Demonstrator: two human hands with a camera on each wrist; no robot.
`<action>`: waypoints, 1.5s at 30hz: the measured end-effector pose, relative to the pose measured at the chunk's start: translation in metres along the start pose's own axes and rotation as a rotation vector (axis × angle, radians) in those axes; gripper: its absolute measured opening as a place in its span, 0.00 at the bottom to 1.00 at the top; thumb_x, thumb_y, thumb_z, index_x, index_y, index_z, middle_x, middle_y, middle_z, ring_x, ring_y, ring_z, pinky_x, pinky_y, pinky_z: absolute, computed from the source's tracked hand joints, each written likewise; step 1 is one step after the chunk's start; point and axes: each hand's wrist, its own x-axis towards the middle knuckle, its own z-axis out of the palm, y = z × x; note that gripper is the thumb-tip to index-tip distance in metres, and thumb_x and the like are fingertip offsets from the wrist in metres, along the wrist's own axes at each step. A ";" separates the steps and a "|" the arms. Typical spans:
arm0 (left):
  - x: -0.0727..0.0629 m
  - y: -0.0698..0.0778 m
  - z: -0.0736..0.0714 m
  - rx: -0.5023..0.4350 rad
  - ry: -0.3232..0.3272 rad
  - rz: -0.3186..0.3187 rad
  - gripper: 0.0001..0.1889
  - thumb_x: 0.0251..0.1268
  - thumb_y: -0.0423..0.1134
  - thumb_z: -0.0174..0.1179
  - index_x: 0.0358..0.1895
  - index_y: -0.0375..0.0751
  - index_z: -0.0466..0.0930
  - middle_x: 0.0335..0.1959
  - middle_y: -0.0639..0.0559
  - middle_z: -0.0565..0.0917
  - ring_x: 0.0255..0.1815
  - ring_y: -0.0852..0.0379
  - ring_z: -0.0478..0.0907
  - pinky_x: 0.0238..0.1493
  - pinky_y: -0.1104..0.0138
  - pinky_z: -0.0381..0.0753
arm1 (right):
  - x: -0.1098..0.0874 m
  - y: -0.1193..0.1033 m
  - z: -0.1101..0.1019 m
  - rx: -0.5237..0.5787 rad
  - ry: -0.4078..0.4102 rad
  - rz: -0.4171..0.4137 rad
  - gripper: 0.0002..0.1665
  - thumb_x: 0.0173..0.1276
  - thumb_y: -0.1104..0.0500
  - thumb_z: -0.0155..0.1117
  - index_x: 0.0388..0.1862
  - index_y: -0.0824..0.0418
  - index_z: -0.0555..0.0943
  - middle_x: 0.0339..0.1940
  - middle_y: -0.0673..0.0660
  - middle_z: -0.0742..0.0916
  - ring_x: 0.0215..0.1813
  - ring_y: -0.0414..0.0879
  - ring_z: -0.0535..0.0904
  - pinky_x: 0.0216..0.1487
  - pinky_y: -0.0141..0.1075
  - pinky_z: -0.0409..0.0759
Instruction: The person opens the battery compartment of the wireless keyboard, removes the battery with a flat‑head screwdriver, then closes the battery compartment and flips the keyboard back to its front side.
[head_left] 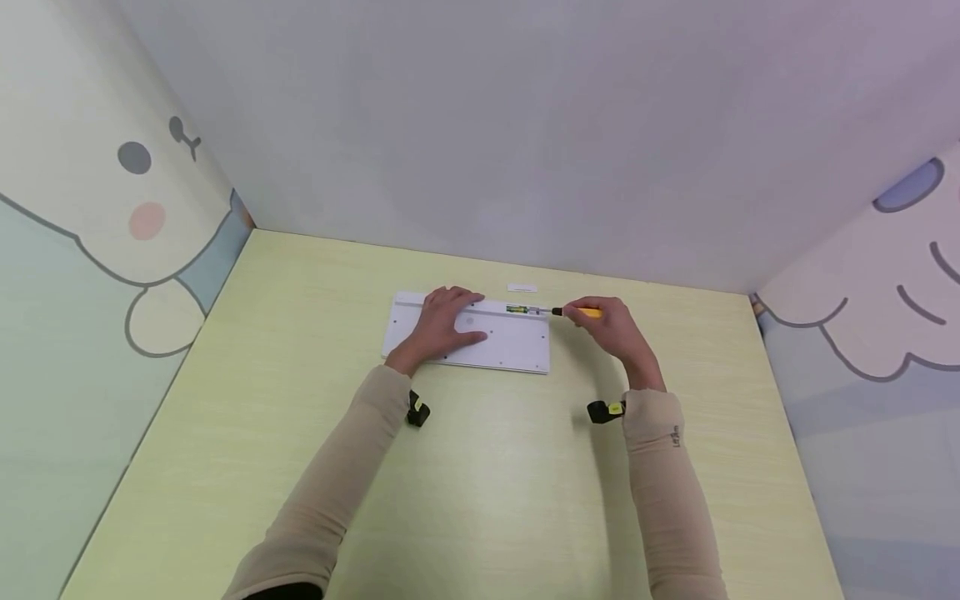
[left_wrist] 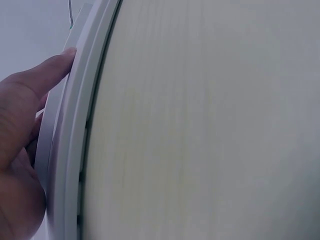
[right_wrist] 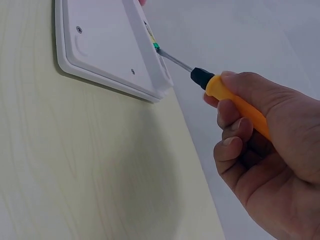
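Observation:
A white keyboard (head_left: 517, 346) lies face down, with small screws in its back. My left hand (head_left: 442, 321) rests on its left half with thumb and fingers spread; in the left wrist view the thumb (left_wrist: 50, 72) presses near the edge. A green and yellow battery (head_left: 517, 309) sits in a slot along the far edge. My right hand (head_left: 611, 325) grips a screwdriver by its orange handle (right_wrist: 240, 105), below a black collar. Its metal shaft (right_wrist: 175, 60) reaches the slot, with the tip at the battery's green end.
Just beyond the keyboard lies a small white strip (head_left: 522, 287), like a battery cover. The pale wooden table (head_left: 480, 483) meets a grey wall (head_left: 480, 150) at the back. Printed side panels (head_left: 150, 250) stand left and right. Each wrist wears a black camera (head_left: 606, 411).

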 end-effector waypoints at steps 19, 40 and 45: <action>0.001 -0.002 0.000 0.014 0.009 0.011 0.37 0.63 0.56 0.69 0.74 0.50 0.69 0.70 0.48 0.74 0.78 0.47 0.64 0.87 0.49 0.43 | -0.004 -0.001 -0.004 -0.062 0.073 -0.070 0.19 0.74 0.43 0.64 0.52 0.53 0.88 0.50 0.58 0.89 0.43 0.48 0.77 0.42 0.33 0.76; 0.000 0.001 0.001 -0.001 0.012 0.004 0.37 0.63 0.55 0.70 0.74 0.49 0.70 0.69 0.48 0.75 0.77 0.47 0.65 0.87 0.49 0.43 | -0.001 0.002 0.005 -0.087 0.063 -0.079 0.20 0.70 0.44 0.69 0.53 0.55 0.87 0.53 0.60 0.88 0.44 0.50 0.76 0.42 0.33 0.76; 0.000 0.000 0.001 0.000 0.008 0.005 0.37 0.63 0.55 0.70 0.74 0.50 0.70 0.69 0.48 0.75 0.77 0.47 0.65 0.87 0.50 0.43 | -0.001 0.005 0.004 -0.074 0.057 -0.092 0.20 0.71 0.45 0.68 0.53 0.56 0.87 0.54 0.60 0.89 0.45 0.50 0.77 0.43 0.33 0.77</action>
